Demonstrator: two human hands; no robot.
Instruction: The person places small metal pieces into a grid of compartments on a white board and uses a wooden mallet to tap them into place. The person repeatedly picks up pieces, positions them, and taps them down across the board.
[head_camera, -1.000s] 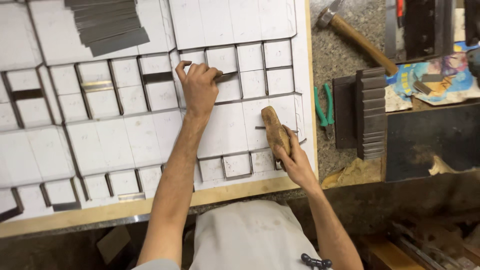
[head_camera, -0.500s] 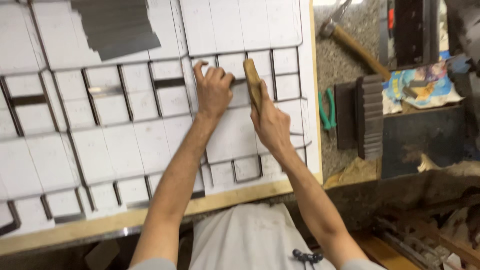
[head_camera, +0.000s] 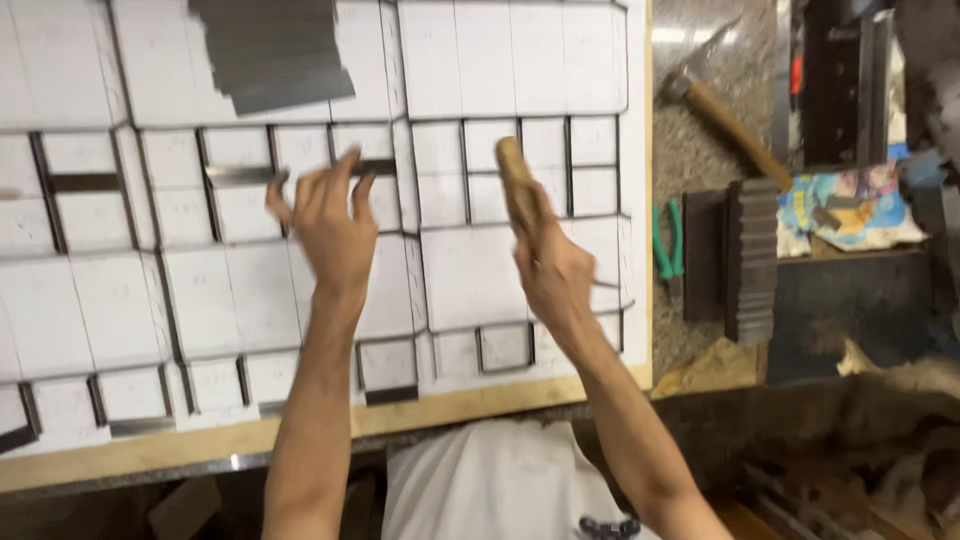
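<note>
Both hands are working over the white board (head_camera: 480, 280) in the head view. I am seeing my left hand (head_camera: 325, 225) hovering with its fingers (head_camera: 345, 170) spread loose and blurred, gripping nothing, its tips right at a dark metal strip (head_camera: 240, 175) lying in one of the board's slots. My right hand (head_camera: 555, 275) is wrapping tight around a wooden handle (head_camera: 518, 190), which is pointing up and away from me; its head is not showing. Off the board's right edge, a hammer (head_camera: 725, 120), green pliers (head_camera: 665, 245) and a dark stack of strips (head_camera: 752, 260) are lying on the bench. Another strip pile (head_camera: 275, 50) is sitting at the board's top.
</note>
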